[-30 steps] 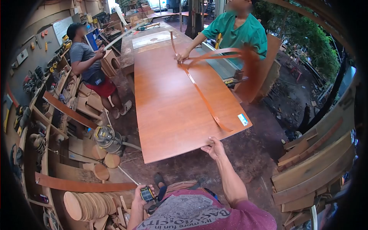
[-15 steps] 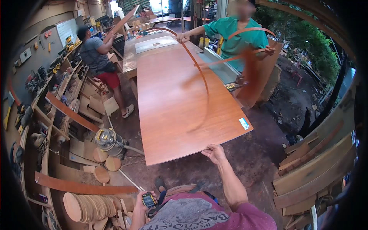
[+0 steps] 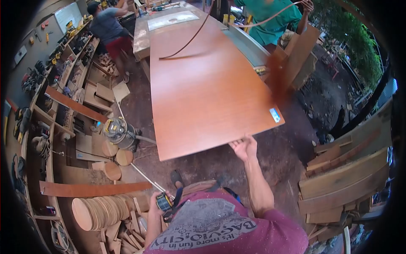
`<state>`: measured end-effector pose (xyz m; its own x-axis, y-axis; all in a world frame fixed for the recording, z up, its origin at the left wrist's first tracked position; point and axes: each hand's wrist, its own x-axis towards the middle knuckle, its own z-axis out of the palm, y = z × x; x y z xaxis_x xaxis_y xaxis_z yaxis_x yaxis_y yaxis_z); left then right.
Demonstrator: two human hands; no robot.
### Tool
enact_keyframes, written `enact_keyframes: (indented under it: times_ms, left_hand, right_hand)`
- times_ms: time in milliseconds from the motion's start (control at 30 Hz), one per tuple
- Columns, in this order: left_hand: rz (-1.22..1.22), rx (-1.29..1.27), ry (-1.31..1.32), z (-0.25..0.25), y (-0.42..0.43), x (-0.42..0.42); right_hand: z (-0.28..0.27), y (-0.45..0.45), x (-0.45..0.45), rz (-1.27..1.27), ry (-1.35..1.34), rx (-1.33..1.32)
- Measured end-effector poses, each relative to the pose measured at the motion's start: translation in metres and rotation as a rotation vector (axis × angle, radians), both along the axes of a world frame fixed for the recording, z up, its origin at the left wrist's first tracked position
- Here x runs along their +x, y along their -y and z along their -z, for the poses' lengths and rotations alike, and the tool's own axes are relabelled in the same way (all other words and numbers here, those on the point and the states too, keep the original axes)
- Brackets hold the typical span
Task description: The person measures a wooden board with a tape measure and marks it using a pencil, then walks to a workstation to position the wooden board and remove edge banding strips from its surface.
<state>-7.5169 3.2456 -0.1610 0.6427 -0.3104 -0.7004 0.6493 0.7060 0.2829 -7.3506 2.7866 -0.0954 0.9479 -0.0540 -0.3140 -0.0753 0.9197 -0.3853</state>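
A large reddish-brown panel [image 3: 207, 97] with a small blue-and-white label [image 3: 274, 115] near its corner reaches toward me from the workbench. My right hand [image 3: 245, 147] grips the panel's near edge, fingers at the rim and palm turned up. Low at my left side, my left hand [image 3: 157, 202] is closed around a black and yellow tape measure [image 3: 164, 202]. A co-worker in a green shirt [image 3: 270, 19] stands beyond the panel's right side, one hand raised with a thin brown strip [image 3: 270, 20]. Another dark strip [image 3: 190, 41] curves over the panel's far part.
A second person in a grey shirt [image 3: 105, 24] stands at the far left by the workbench [image 3: 141, 34]. A shop vacuum [image 3: 119, 132], round wooden discs [image 3: 101, 213] and a brown board [image 3: 95, 189] lie to the left. Curved planks [image 3: 338, 184] are stacked at right.
The strips have moved off the near part of the panel. The green-shirted co-worker's hand has risen. My right hand and the panel's near edge appear higher in view.
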Motion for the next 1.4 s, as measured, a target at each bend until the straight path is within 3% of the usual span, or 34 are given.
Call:
enact_keyframes:
  times_ms: [133, 467, 800, 1033, 1400]
  left_hand:
    - [-0.019, -0.008, -0.007, -0.010, 0.000, -0.001]
    - [-0.031, -0.073, -0.039, -0.004, -0.004, 0.009]
    - [0.027, -0.058, -0.047, 0.001, 0.004, 0.009]
    - [0.071, 0.001, -0.059, -0.015, 0.012, 0.026]
    - [0.048, -0.039, -0.026, -0.028, 0.017, 0.025]
  right_hand:
    - [0.028, -0.001, 0.005, -0.029, -0.025, -0.107]
    - [0.028, 0.001, 0.003, -0.093, 0.097, -0.284]
    - [0.032, -0.002, 0.003, -0.116, 0.038, -0.262]
    - [0.040, -0.052, 0.006, -0.156, 0.039, -0.152]
    - [0.018, -0.133, 0.045, -0.434, -0.056, -0.416]
